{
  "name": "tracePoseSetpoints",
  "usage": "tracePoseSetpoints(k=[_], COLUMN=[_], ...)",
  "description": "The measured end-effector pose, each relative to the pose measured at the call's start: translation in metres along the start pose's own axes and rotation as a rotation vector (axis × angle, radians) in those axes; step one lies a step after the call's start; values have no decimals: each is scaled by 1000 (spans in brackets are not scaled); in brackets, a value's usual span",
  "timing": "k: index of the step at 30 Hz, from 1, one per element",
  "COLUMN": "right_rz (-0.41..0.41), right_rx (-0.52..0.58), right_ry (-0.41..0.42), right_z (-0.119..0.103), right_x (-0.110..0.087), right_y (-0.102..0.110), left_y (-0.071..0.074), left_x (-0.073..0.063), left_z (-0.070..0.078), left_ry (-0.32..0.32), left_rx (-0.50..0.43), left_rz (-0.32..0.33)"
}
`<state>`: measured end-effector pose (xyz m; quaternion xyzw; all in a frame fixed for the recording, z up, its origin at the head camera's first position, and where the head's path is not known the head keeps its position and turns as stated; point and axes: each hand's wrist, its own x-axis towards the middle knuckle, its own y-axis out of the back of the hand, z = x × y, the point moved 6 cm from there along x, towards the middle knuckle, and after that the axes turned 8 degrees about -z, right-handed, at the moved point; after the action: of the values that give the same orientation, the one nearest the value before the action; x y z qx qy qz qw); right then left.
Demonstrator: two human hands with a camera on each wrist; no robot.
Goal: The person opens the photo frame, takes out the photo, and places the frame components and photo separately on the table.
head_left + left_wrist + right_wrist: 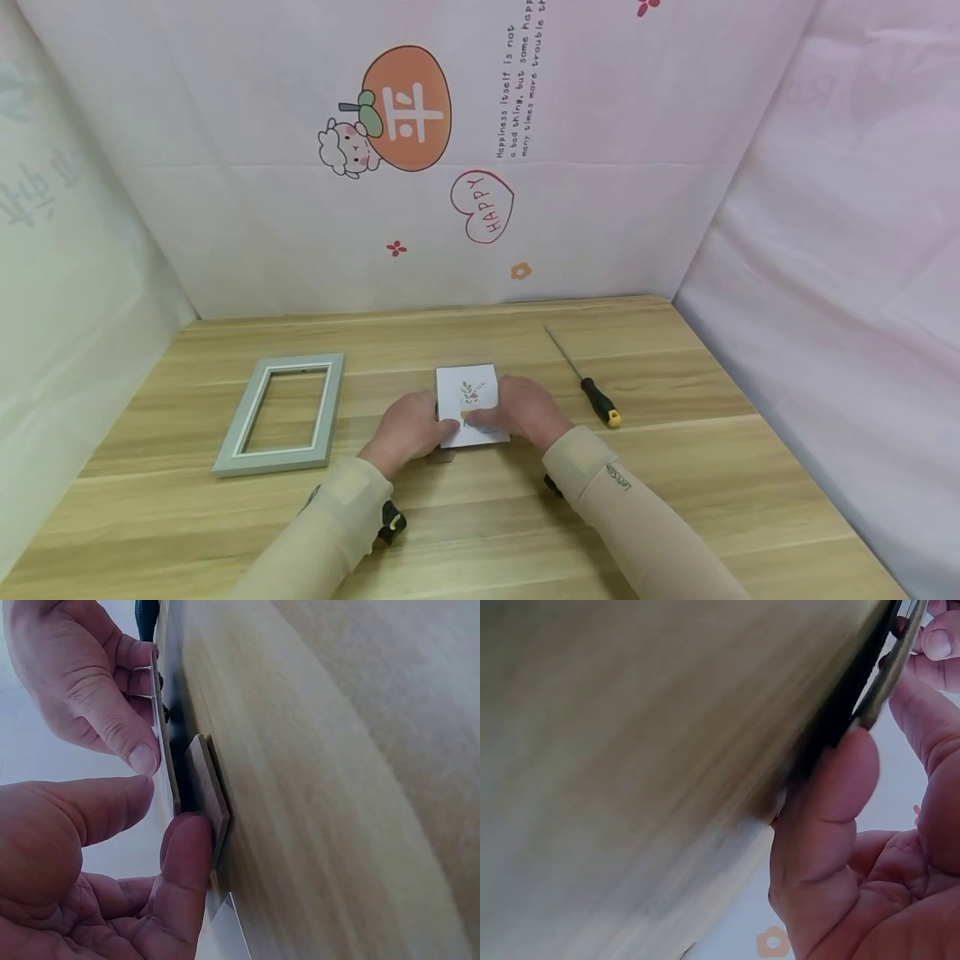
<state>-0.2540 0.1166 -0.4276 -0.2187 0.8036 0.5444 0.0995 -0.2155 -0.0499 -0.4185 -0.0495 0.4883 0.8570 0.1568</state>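
A white picture sheet (453, 383) with a plant print lies over a thin backing board (168, 742), which appears edge-on in the left wrist view. My left hand (408, 429) grips its left edge, thumb above and fingers curled underneath. On the opposite side, my right hand (531, 410) holds the board with its thumb across the print and fingers below. Small dark knobs (166, 712) show on the underside. A flat brown piece (208, 791) slants between the board and the table, beside my left fingertips.
An open grey-green picture frame (327, 417) lies on the wooden table (495, 533) to the left. A screwdriver (600, 402) with a black and yellow handle lies to the right. Printed white cloth (600, 167) hangs behind and at both sides.
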Motion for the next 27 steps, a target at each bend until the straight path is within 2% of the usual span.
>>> tracePoseSetpoints(k=[5, 8, 12, 14, 17, 21, 27], right_rz=[-6, -16, -26, -29, -32, -38, -35], right_rx=[51, 83, 103, 109, 113, 120, 110], right_ry=[38, 51, 42, 32, 23, 22, 44], right_z=[2, 2, 3, 4, 5, 5, 5], right_x=[2, 3, 2, 2, 1, 1, 2], right_y=[0, 1, 3, 3, 3, 2, 3], left_y=[0, -1, -4, -6, -10, -15, -15], left_x=[-1, -2, -4, -4, -4, -7, -8], left_z=[1, 1, 5, 7, 11, 14, 16], left_ry=[-10, -16, -61, -89, -64, 8, 16], left_rx=[-2, -47, -85, -58, 15, 83, 106], left_rz=[6, -6, -45, -64, -65, -38, -29])
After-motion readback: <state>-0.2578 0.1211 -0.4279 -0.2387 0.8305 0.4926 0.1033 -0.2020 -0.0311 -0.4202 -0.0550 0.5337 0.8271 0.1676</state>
